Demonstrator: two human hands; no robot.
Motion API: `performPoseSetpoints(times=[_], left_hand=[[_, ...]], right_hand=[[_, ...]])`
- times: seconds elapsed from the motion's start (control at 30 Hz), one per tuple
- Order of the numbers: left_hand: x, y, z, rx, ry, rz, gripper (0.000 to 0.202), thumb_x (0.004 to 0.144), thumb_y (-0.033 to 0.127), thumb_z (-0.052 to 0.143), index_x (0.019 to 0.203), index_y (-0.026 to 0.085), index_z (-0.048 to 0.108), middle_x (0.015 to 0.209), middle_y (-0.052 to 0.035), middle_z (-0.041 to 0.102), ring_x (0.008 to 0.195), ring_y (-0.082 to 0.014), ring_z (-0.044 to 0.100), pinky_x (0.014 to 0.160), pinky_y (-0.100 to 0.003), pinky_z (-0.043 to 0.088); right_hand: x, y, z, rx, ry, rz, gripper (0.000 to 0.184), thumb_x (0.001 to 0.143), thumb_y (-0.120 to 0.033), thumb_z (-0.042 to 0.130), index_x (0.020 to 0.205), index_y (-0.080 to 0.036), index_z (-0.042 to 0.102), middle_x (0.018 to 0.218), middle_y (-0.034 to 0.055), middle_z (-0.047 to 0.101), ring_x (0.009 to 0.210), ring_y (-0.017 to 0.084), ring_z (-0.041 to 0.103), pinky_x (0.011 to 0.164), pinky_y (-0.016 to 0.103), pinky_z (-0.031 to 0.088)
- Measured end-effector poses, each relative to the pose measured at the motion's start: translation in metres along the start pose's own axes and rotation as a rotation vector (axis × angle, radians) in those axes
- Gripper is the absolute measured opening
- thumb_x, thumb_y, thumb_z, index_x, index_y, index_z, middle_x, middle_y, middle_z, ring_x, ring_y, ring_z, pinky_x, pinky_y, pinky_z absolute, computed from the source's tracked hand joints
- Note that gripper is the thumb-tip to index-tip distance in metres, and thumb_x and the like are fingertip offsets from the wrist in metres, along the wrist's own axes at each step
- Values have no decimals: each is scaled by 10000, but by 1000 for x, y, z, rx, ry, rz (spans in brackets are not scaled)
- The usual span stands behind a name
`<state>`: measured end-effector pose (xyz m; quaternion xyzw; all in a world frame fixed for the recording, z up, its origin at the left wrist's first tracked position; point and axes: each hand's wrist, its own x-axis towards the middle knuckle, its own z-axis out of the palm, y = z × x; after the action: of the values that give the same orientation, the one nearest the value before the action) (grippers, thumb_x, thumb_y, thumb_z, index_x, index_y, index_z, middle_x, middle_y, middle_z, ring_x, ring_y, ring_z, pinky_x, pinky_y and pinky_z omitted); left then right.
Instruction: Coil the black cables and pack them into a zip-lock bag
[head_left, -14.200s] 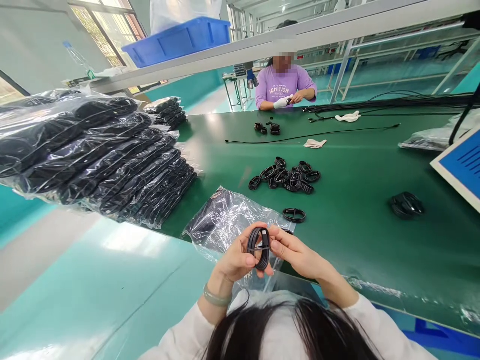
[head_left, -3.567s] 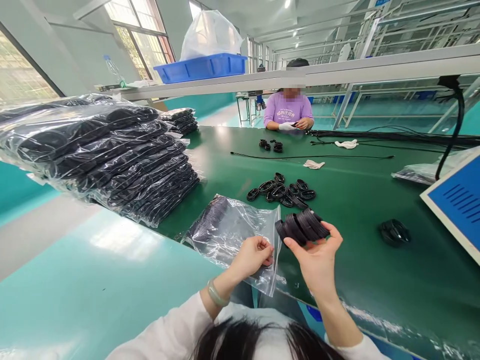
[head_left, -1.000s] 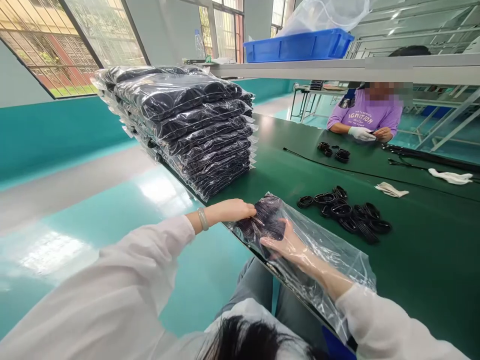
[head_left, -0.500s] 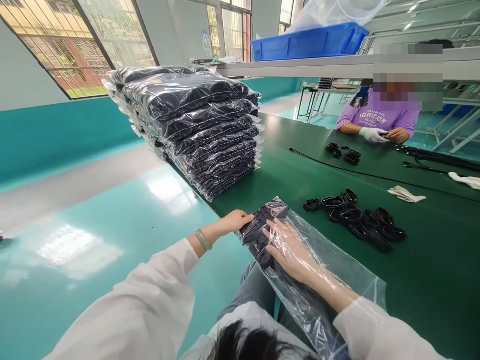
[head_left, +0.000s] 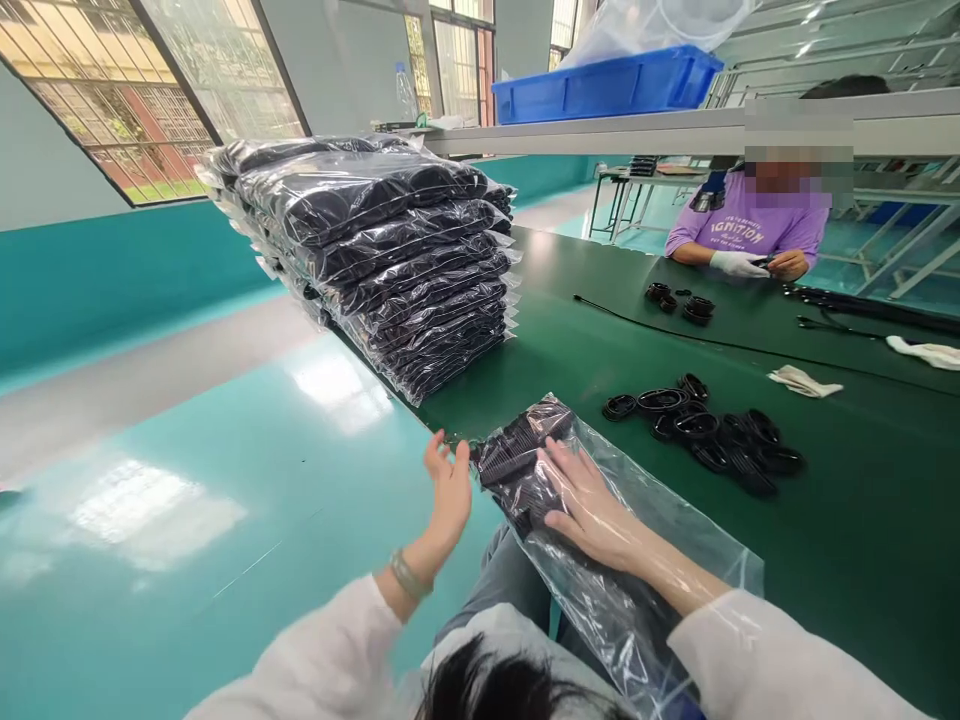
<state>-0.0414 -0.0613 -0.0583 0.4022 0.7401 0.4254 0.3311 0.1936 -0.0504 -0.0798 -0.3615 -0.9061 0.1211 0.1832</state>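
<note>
A clear plastic bag (head_left: 675,545) lies at the near edge of the green table (head_left: 862,560), with a row of black coiled cables (head_left: 521,455) packed into its far end. My right hand (head_left: 589,500) is inside the bag, fingers flat against the coils. My left hand (head_left: 450,490) hovers open just left of the bag's closed end, palm toward it, not touching it. A loose pile of black coiled cables (head_left: 709,435) lies on the table to the right of the bag.
A tall stack of filled bags (head_left: 382,250) stands at the table's left edge. Across the table a person in a purple shirt (head_left: 750,235) handles cables, with small coils (head_left: 682,303), long straight cables (head_left: 862,305) and white gloves (head_left: 806,380) nearby. A blue bin (head_left: 600,90) sits on the overhead shelf.
My left hand has let go of the bag's end and pulled back to the left, now open. My right hand stays inside the bag on the coils.
</note>
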Motion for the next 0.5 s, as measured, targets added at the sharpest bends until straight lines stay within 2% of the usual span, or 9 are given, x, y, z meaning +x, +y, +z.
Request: performPoseSetpoints(times=[0.03,0.1,0.17,0.23,0.33,0.43,0.5], left_hand=[[-16,-9,3,-33,20,-57,452,1024,498,257,1388,231,284,1522,-170,328,1422,-251,381,1099,-406,420],[-46,-22,12,-101,-20,-152,449,1012,563,253,1289,221,339,1397,-176,468,1217,-251,586,957,-398,532],[-69,-26,20,-304,-192,-242,453,995,623,300,1198,226,381,1255,-138,586,967,-208,684,832,-367,585],[-81,-20,22,-497,-362,-329,447,965,644,409,1129,228,405,1148,-104,642,801,-176,693,783,-361,597],[-79,-1,11,-563,-493,-403,483,899,661,547,1024,203,461,1034,-85,673,742,-175,710,787,-361,597],[-66,16,-1,-398,-594,-400,574,821,712,615,958,158,547,984,-104,701,745,-201,735,733,-339,593],[-58,23,0,-263,-699,-372,641,796,753,602,913,123,612,944,-135,730,730,-206,739,682,-312,580]], right_hand=[[-6,3,-1,4,-20,8,887,998,-541,471,1609,-261,-108,1685,113,5,1546,336,76,1229,595,195],[-14,7,0,1,-49,14,982,954,-579,544,1611,-249,-107,1685,139,-16,1543,363,58,1222,606,204],[-17,7,5,-5,-40,9,1013,943,-558,580,1606,-262,-126,1686,150,30,1542,364,81,1213,610,228],[-15,4,13,0,1,4,1001,953,-497,593,1602,-282,-138,1684,149,78,1542,355,107,1207,594,261],[-11,-2,23,4,65,32,1011,943,-437,628,1605,-300,-124,1676,150,129,1533,357,157,1193,575,305],[-12,-2,21,-8,78,66,998,922,-422,664,1615,-323,-48,1669,138,170,1518,365,205,1176,570,335],[-16,5,15,-14,75,59,963,923,-414,664,1619,-326,4,1669,126,181,1517,362,209,1175,565,338]])
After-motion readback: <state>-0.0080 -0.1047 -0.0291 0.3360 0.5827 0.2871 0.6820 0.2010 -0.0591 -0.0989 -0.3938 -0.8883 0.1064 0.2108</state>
